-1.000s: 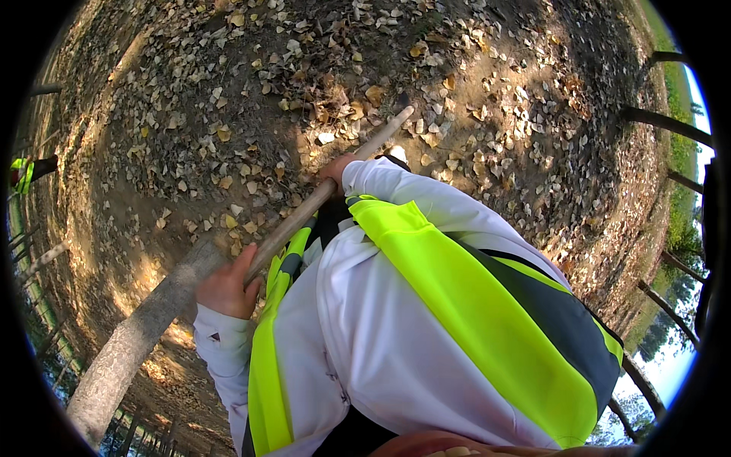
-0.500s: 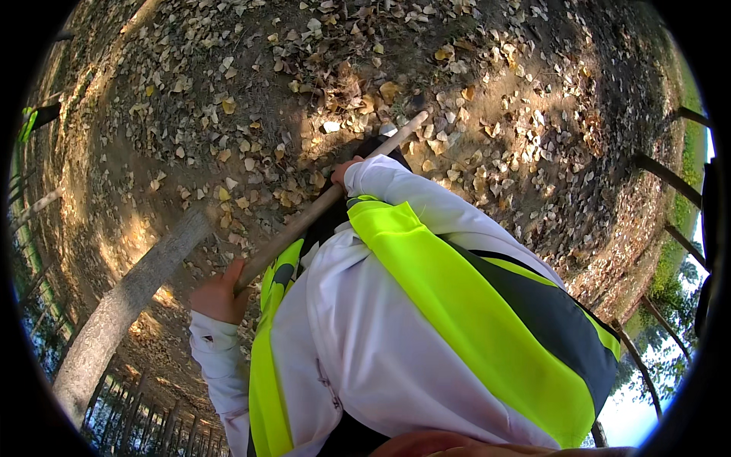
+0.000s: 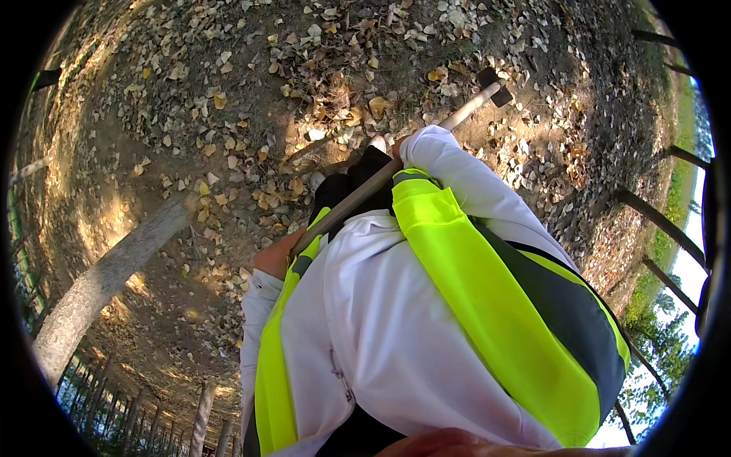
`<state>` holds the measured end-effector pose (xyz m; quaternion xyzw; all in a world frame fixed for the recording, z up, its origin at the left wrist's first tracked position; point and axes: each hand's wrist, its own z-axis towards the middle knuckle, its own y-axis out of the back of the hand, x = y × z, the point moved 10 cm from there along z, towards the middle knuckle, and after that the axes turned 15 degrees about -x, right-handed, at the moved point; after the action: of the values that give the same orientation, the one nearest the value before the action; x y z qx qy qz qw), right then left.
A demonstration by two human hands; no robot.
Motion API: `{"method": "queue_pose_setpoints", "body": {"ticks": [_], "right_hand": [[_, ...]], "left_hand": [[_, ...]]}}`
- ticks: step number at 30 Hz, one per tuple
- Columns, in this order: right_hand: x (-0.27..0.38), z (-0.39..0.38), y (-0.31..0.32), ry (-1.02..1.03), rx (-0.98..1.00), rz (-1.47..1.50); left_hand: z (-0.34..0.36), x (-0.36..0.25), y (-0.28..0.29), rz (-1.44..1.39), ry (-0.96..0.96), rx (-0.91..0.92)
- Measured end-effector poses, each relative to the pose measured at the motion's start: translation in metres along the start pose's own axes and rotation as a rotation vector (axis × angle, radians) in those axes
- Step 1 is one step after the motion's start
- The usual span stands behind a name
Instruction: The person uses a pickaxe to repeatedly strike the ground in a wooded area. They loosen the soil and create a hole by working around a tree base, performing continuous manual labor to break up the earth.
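Handle (image 3: pixel 355 200): shifted right, dark head (image 3: pixel 502 96) now clearer
Left hand (image 3: pixel 276 257): curled around its near end
Right hand (image 3: pixel 397 148): gripping mid-handle, mostly hidden

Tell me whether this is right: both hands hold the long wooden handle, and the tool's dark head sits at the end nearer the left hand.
Not quite. The head view shows the dark head at the end nearer the right hand, not the left hand. Both hands do hold the long wooden handle.
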<state>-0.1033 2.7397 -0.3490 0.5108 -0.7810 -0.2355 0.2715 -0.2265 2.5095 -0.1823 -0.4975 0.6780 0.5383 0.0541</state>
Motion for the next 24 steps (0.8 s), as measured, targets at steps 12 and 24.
{"method": "queue_pose_setpoints", "body": {"ticks": [12, 24], "right_hand": [[0.099, 0.033, 0.022, 0.248, -0.024, 0.062], [0.107, 0.028, -0.01, 0.246, 0.093, -0.06]], "left_hand": [[-0.06, -0.034, 0.049, 0.262, 0.489, 0.056], [-0.05, -0.012, 0.033, 0.069, 0.206, -0.182]]}}
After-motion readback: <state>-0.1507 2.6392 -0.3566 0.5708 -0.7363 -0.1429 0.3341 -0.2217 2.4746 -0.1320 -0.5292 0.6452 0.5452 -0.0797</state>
